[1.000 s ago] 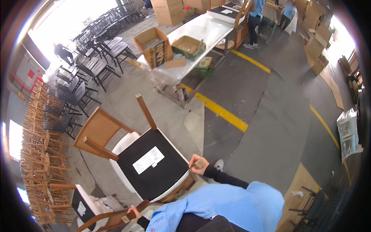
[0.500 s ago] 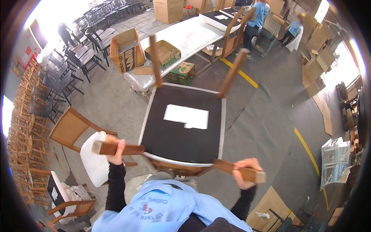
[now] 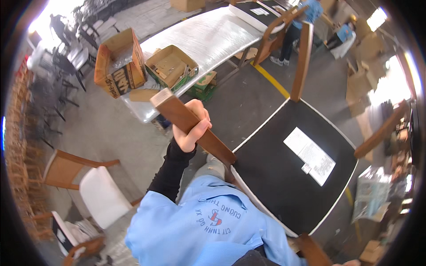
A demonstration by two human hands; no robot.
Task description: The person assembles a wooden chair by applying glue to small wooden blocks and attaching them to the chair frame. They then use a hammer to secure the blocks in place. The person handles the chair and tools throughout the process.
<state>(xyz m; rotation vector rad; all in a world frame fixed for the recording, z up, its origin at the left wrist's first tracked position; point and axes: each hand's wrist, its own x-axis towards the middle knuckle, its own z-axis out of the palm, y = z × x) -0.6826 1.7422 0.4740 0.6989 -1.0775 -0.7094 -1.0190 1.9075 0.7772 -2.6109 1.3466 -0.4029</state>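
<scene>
An upside-down wooden chair (image 3: 266, 177) is tilted in front of me to the right. Its black seat underside faces up, edged in white, with a white paper label (image 3: 306, 153) on it. My left hand (image 3: 193, 126) is closed round one brown chair leg (image 3: 217, 144), thumb on top. Two other legs point away at the far side and the right. Beside the near right leg (image 3: 313, 250), only a sliver of my right hand (image 3: 350, 263) shows at the bottom edge, its fingers mostly hidden.
A plastic-covered table (image 3: 208, 37) stands ahead, with an orange-brown carton (image 3: 128, 73) and a green box (image 3: 171, 66) at its near end. A white-seated chair (image 3: 104, 195) is at left. A person in blue (image 3: 312, 11) stands beyond the table.
The upturned chair has swung to the right and turned with my body. My left hand, still on its leg, has come up toward the middle; my right hand has dropped to the bottom edge.
</scene>
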